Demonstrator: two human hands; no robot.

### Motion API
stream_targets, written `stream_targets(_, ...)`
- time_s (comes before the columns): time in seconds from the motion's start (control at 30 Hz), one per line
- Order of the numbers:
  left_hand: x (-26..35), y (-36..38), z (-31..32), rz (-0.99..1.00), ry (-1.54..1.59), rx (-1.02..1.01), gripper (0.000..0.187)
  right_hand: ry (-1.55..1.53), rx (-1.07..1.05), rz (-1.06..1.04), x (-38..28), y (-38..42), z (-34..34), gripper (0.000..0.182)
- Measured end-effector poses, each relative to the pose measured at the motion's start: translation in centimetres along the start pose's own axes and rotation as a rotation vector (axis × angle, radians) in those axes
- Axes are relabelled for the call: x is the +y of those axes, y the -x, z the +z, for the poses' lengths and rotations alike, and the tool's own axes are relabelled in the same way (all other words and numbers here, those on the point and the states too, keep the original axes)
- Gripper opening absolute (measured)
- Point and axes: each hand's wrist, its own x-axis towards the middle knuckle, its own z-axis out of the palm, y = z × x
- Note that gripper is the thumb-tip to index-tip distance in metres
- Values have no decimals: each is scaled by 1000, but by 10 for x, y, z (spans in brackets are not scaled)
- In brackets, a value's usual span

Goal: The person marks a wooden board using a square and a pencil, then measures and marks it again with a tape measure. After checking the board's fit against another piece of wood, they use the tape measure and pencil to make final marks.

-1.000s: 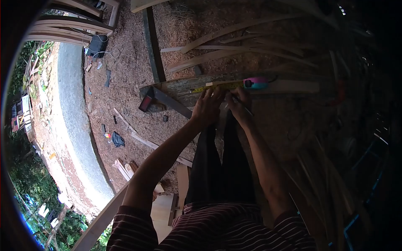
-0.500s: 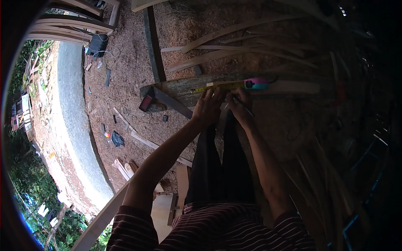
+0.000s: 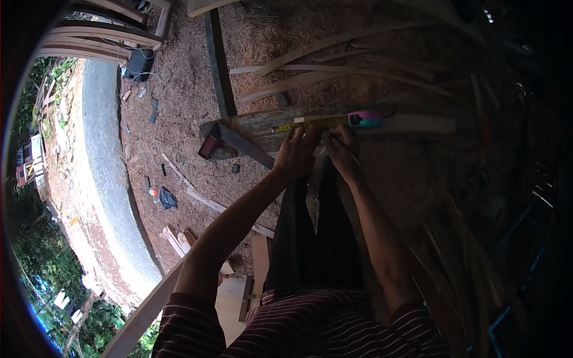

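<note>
A pink and teal tape measure (image 3: 365,119) lies on a weathered wooden beam (image 3: 253,123), its yellow blade (image 3: 327,122) drawn out to the left along a small light wood piece (image 3: 299,120). My left hand (image 3: 296,152) rests at the blade's near edge with its fingers spread. Close beside it, my right hand (image 3: 341,149) pinches a thin pencil-like tool (image 3: 352,156) below the tape case. A square with a dark blade (image 3: 248,146) and reddish handle (image 3: 209,147) leans across the beam's left end.
Long thin wood strips (image 3: 322,76) lie beyond the beam. A dark plank (image 3: 219,65) meets it from above. Wood frames (image 3: 98,37) and a black box (image 3: 138,64) are at the upper left. Shavings cover the ground, with a black bag (image 3: 168,198) on it.
</note>
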Motion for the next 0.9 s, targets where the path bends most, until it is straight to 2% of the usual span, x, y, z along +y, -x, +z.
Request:
stream_targets(0.2, 0, -1, 0, -4, 18, -1, 72, -12, -6, 33, 3, 2, 2, 12)
stream_targets(0.27, 1, 0, -1, -14, -37, -82, 76, -9, -12, 46, 3, 2, 1, 12)
stream_targets(0.4, 1, -1, 0, -32, -9, -88, 76, 23, -3, 29, 4, 3, 1, 11)
stream_targets(0.47, 0, -1, 0, 10, 17, 29, 70, 21, -11, 42, 6, 3, 2, 11)
stream_targets(0.6, 1, -1, 0, 18, 5, 57, 70, 5, -16, 36, 6, 2, 2, 11)
stream_targets(0.67, 2, -1, -1, -35, -39, -125, 76, -1, -17, 40, 5, 2, 2, 11)
stream_targets(0.77, 2, -1, -1, -27, -51, -129, 77, -7, -29, 31, 2, 0, -1, 11)
stream_targets(0.9, 3, 1, -2, -7, -34, -23, 72, -25, -21, 0, 0, -1, -1, 11)
